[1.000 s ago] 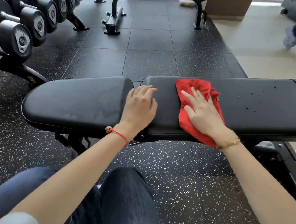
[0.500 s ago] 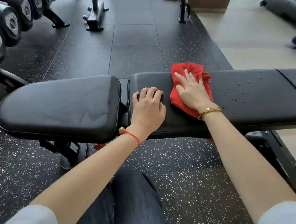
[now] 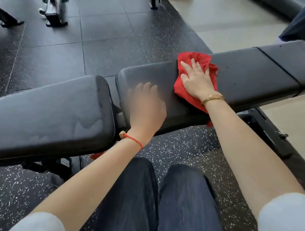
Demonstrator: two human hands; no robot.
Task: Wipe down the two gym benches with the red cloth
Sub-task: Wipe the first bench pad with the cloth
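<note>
The right hand (image 3: 196, 80) is pressing flat on the cloth (image 3: 195, 60), fingers spread wide and laid open over it, pinning it to the bench (image 3: 255, 73) rather than gripping it. The cloth is lying bunched on the long back pad, toward its left half, with 1 corner hanging over the near edge below the wrist. The left hand (image 3: 147, 107) is resting on the same pad near its left end, blurred, fingers loosely curled and holding nothing.

The cloth is looking soft, thin and light; it is likely to fold and ride up under the palm, so a broad flat press through its middle is suiting it better than a pinch at an edge. The padded vinyl is looking smooth and a little yielding, so the cloth should be sliding easily. Small dark specks are showing on the pad to the right of the cloth, so that stretch probably needs wiping next. The seat pad (image 3: 44, 113) on the left is showing damp streaks. The 2nd bench (image 3: 53, 9) is standing well apart on the mat, only its frame in view.
</note>
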